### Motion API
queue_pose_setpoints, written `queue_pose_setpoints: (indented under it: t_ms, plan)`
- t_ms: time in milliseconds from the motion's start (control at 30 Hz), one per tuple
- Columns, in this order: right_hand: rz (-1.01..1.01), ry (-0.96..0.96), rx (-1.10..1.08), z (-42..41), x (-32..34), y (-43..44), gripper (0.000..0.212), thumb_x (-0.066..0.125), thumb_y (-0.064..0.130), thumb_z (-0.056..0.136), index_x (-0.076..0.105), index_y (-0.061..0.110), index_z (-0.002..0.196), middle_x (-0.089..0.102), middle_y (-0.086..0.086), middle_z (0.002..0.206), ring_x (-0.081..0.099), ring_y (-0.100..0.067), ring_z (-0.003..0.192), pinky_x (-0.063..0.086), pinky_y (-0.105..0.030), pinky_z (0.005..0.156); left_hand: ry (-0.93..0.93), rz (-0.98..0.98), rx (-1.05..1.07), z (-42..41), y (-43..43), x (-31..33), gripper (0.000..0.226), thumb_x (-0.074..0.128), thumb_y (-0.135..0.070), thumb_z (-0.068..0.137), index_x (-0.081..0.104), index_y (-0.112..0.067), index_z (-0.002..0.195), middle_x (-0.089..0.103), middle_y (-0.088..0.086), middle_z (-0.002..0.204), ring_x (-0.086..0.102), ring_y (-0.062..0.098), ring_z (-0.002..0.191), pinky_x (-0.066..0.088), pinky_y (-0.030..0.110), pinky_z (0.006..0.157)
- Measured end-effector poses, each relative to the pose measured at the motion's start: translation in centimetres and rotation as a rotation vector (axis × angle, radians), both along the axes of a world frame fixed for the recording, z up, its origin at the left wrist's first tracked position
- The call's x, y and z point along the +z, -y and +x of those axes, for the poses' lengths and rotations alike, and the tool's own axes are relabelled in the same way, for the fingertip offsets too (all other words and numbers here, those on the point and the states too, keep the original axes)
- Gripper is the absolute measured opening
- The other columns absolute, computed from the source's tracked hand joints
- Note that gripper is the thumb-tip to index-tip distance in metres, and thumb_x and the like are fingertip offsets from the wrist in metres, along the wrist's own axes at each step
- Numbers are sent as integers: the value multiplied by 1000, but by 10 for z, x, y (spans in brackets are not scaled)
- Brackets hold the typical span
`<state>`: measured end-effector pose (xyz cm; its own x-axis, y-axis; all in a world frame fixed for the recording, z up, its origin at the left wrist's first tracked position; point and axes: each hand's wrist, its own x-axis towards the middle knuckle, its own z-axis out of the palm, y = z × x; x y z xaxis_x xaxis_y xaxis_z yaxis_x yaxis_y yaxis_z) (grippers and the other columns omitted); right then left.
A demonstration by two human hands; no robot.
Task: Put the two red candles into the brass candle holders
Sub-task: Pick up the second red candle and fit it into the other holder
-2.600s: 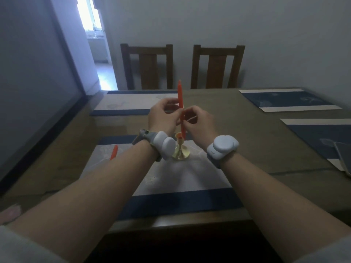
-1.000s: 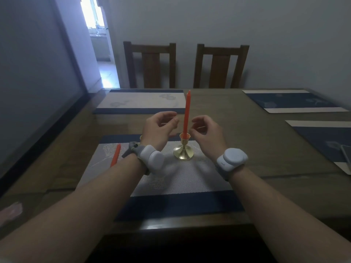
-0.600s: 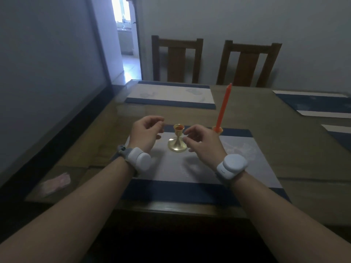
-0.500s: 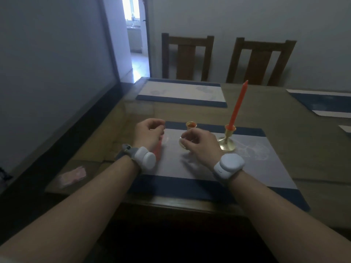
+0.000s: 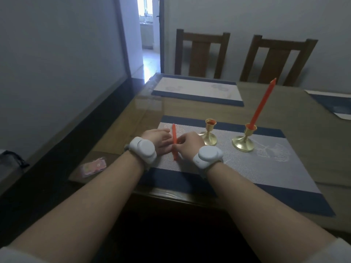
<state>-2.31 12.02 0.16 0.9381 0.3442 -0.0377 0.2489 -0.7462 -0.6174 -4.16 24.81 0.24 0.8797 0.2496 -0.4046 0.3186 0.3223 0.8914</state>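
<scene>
Candle point(image 5: 174, 142) in both hands: we are pinching a slim red wax stick between us, its pointed tip aimed away and its blunt end toward us, low over the woven placemat point(image 5: 266, 168). Our left hand point(image 5: 158, 139) is pressing its fingers point(image 5: 167, 143) against the shaft from the left, and our right hand point(image 5: 188, 145) is closing thumb and fingertips on it from the right. White rounded bands point(image 5: 144, 149) are sitting on both wrists.

Just right of our hands the empty holder point(image 5: 208, 134) is standing on the mat, a polished brass cup on a thin stem and a flared round foot, with red showing inside the cup. Further right, well apart from our hands, the second holder point(image 5: 244, 140) is carrying the tall candle point(image 5: 263, 104), which is tapering to a point and appearing to lean right in this wide view. The mat is showing a fine mesh texture, pale in the middle with dark blue bands, on the glossy worktop point(image 5: 313, 133).
</scene>
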Motion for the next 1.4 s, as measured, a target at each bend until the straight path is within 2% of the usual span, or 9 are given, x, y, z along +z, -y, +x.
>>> queue_pose_setpoints:
  t_ms: [67, 167, 267, 333, 400, 600, 867, 1000, 1400]
  plan:
    - [17, -1, -9, -2, 2, 1, 13, 66, 17, 82, 76, 9, 81, 74, -8, 81, 67, -24, 77, 43, -27, 59, 6, -34, -5, 0, 0, -1, 19, 55, 7, 89, 63, -8, 98, 69, 11, 74, 71, 15, 55, 58, 27, 48]
    - [70, 16, -39, -4, 1, 5, 15, 66, 15, 82, 77, 10, 90, 75, -9, 86, 69, -24, 82, 52, -34, 67, 36, -1, -60, 2, 5, 1, 16, 53, 2, 93, 61, -12, 90, 67, 8, 75, 66, 18, 64, 56, 29, 61]
    - [174, 34, -85, -5, 1, 12, 19, 67, 15, 84, 75, 12, 101, 76, -7, 94, 69, -21, 86, 58, -36, 79, 64, -102, 1, 0, 15, 4, 10, 62, -2, 89, 63, -13, 87, 72, 9, 64, 70, 20, 53, 57, 29, 45]
    - [239, 52, -104, -5, 2, 19, 21, 68, 16, 86, 73, 14, 106, 75, -6, 98, 69, -19, 88, 58, -37, 83, 88, -38, 35, 1, 23, 6, 21, 68, 0, 84, 63, -11, 102, 76, 13, 82, 74, 21, 63, 57, 29, 45]
    - [292, 78, -120, -4, 4, 29, 22, 69, 16, 86, 72, 14, 107, 74, -4, 98, 69, -18, 87, 58, -37, 81, 134, 4, 31, 4, 34, 12, 31, 68, 3, 83, 61, -7, 112, 72, 18, 100, 73, 22, 72, 60, 30, 50]
    - [391, 172, -119, 4, 27, 60, 22, 71, 10, 84, 70, 13, 106, 71, -4, 93, 68, -19, 85, 60, -41, 77, 309, 134, -49, 16, 58, 39, 37, 69, 3, 82, 63, -8, 117, 65, 18, 116, 72, 25, 82, 61, 31, 62]
    - [445, 300, -111, 38, 52, 83, 18, 68, 11, 88, 66, 13, 106, 70, -2, 92, 68, -15, 83, 62, -37, 74, 469, 311, -113, 47, 79, 70, 25, 70, -8, 84, 65, -24, 104, 69, 2, 107, 71, 22, 93, 62, 34, 72]
    - [469, 355, -142, 52, 50, 85, 13, 67, 16, 90, 64, 18, 103, 69, 4, 91, 66, -9, 82, 57, -21, 68, 525, 313, -109, 57, 84, 72, 27, 71, -7, 83, 67, -29, 96, 71, -5, 99, 71, 17, 90, 62, 32, 71]
    - [561, 301, -121, 65, 35, 83, 8, 66, 12, 90, 64, 16, 96, 68, 5, 83, 67, 5, 67, 49, -8, 50, 515, 344, -112, 67, 83, 58, 23, 71, -9, 84, 68, -26, 97, 72, 3, 107, 70, 24, 97, 61, 40, 79]
